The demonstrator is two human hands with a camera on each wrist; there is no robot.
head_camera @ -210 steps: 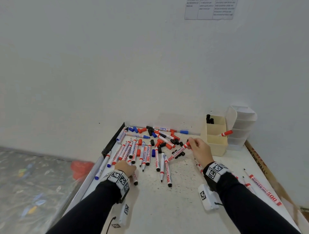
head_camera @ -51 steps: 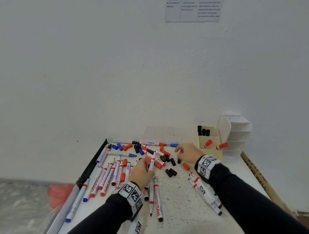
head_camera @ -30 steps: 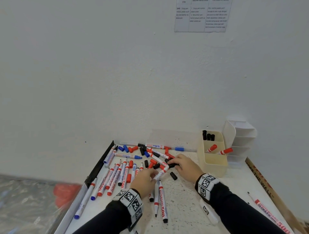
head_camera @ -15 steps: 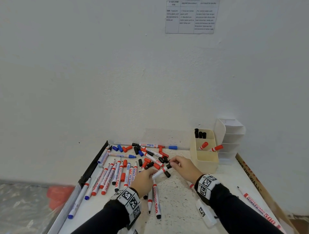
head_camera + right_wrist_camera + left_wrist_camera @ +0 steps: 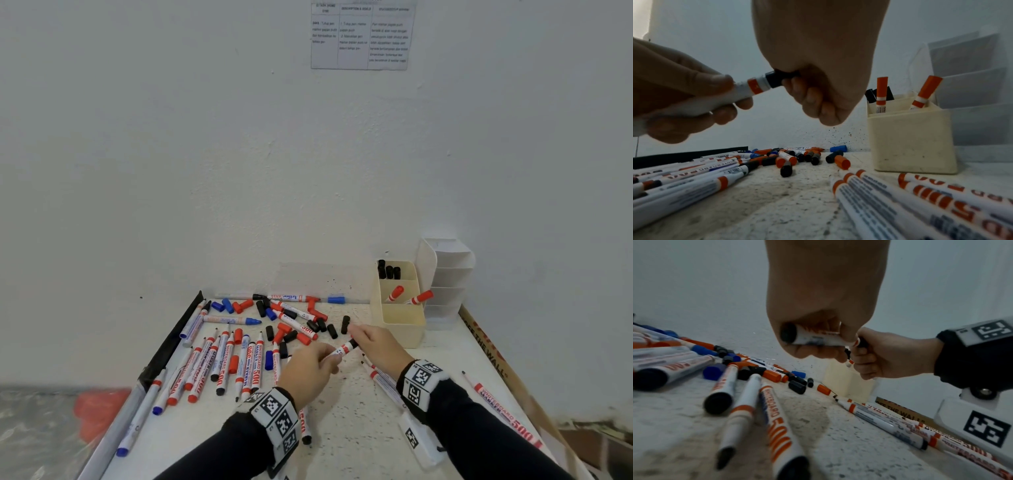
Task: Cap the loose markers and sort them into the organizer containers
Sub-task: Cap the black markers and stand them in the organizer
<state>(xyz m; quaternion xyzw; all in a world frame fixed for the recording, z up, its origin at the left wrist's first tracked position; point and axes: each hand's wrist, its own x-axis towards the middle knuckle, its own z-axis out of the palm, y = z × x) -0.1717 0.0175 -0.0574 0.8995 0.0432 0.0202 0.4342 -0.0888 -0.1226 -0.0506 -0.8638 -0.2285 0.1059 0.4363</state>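
My left hand [image 5: 329, 358] grips the barrel of a white whiteboard marker [image 5: 343, 350] just above the table. My right hand [image 5: 356, 338] pinches a black cap [image 5: 774, 79] that sits over the marker's [image 5: 748, 89] tip. In the left wrist view the marker [image 5: 813, 337] runs from my left fist into the right hand [image 5: 863, 353]. Many loose markers [image 5: 222, 363] and loose caps [image 5: 318, 323] lie to the left and behind. A cream organizer [image 5: 400, 318] at the back right holds black-capped markers [image 5: 388, 270] and two red-capped markers [image 5: 395, 294].
A white tiered organizer [image 5: 448, 284] stands beside the cream one against the wall. More markers [image 5: 387, 383] lie under my right wrist, and one [image 5: 503, 411] lies near the right edge. A black strip [image 5: 171, 342] borders the table's left side, cardboard [image 5: 493, 363] its right.
My right hand picked a black cap from the pile and brought it to the marker in my left hand. Both hands have lifted a little off the table.
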